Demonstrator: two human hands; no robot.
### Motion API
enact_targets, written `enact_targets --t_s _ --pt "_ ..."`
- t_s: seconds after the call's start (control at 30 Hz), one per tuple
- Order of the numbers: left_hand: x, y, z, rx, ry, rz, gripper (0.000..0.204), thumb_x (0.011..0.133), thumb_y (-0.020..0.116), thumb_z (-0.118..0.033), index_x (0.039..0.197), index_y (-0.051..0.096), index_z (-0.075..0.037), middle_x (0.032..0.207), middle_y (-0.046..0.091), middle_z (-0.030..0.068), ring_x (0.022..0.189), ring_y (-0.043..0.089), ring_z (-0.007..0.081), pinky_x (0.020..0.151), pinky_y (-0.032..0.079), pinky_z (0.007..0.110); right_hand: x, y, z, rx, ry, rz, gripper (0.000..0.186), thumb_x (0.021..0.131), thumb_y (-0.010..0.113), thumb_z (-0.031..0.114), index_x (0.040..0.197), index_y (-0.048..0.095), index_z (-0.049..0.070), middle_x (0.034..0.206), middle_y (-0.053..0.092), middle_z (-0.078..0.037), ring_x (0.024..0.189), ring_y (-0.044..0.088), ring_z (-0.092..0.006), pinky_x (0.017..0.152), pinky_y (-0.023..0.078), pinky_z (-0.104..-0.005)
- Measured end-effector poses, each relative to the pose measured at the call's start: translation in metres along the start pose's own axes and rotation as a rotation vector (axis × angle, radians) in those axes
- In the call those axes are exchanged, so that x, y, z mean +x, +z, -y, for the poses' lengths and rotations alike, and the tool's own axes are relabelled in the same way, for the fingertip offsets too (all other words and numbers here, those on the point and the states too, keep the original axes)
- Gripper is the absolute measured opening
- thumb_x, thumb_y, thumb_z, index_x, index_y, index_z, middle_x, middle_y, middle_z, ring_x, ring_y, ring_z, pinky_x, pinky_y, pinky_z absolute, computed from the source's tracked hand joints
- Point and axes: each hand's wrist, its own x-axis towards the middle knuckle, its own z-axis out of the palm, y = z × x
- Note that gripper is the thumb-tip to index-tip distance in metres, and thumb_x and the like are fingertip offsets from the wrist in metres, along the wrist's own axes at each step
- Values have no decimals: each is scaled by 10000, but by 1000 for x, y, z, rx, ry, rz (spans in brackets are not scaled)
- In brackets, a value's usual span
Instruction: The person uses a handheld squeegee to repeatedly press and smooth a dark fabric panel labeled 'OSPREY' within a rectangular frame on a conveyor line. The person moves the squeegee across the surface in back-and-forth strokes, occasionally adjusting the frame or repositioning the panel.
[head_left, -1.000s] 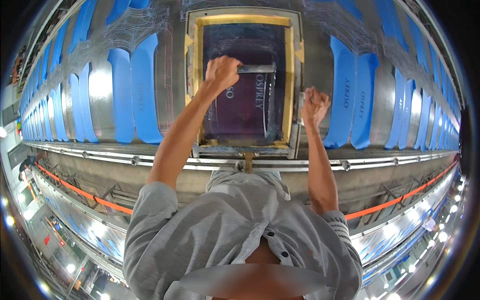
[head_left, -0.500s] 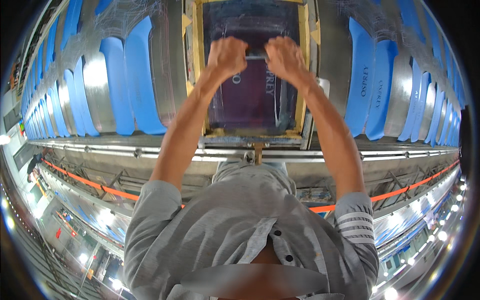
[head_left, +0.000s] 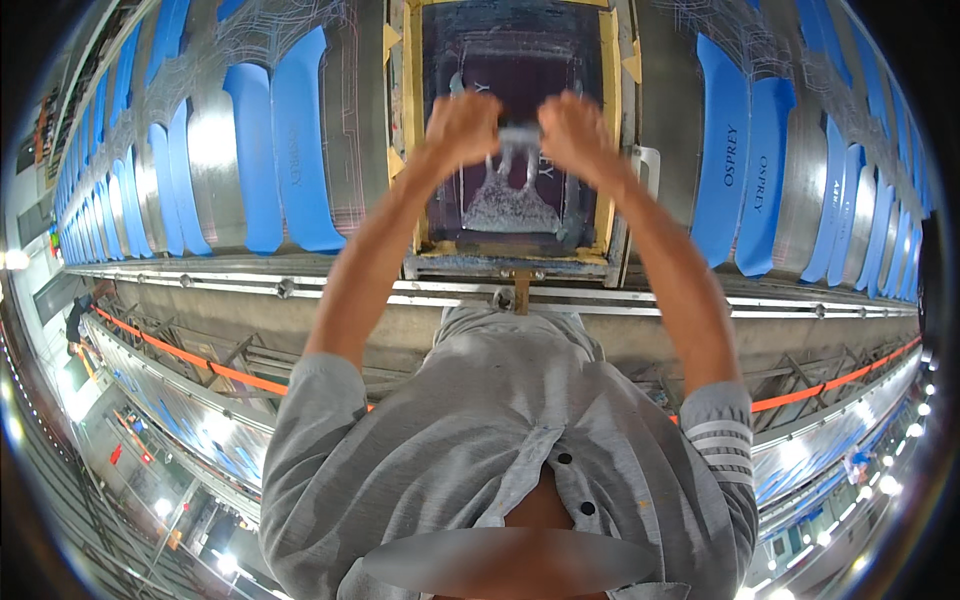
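Note:
A screen printing frame [head_left: 413, 110] with yellowish taped edges lies on the long metal table in front of me, its dark mesh facing up. My left hand [head_left: 464, 130] and my right hand [head_left: 573, 132] are closed on the two ends of a squeegee [head_left: 518, 134], which stands across the mesh. Only its middle shows between my fists. Pale, bubbly ink [head_left: 512, 208] spreads on the near part of the mesh, with streaks running up to the squeegee. Light lettering shows faintly through the screen beside each hand.
Blue flat cut pieces [head_left: 302, 150] line the metal table on the left, and more blue pieces [head_left: 716, 160] with dark lettering on the right. A metal rail [head_left: 400, 292] runs along the near table edge. Behind me lie an orange strip [head_left: 235, 376] and another long table.
Both hands have come slightly nearer to me with the squeegee. Pale ink now shows on the near mesh, which looked dark before. The view has shifted a little.

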Motion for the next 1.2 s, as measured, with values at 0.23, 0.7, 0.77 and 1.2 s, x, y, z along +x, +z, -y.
enact_targets --t_s 0.23,0.7,0.77,1.2 --pt "119 -12 8 96 139 -320 284 729 705 -158 995 803 -129 840 749 168 804 738 359 749 595 493 91 7 -100 14 -26 -196 219 801 623 96 972 757 69 977 738 -223 935 725 -424 827 579 -551" --pt "-124 95 -66 -200 89 -86 264 708 693 -83 959 771 -98 899 741 126 863 729 329 759 584 450 -154 62 25 154 -77 -9 135 769 650 30 873 735 43 905 656 -99 1047 632 -271 1074 446 -540" --pt "-93 76 -52 -122 53 1 252 725 671 -94 954 775 -92 899 749 166 869 736 347 770 590 467 -120 48 15 109 -74 65 131 786 654 59 881 742 37 923 680 -120 1041 644 -287 1057 466 -514" --pt "64 -3 -23 93 47 -143 295 753 690 -123 1023 803 -164 816 743 133 804 731 338 726 585 466 34 3 -70 -27 -44 -101 163 778 655 71 910 748 48 1010 723 -199 956 718 -402 808 593 -526"
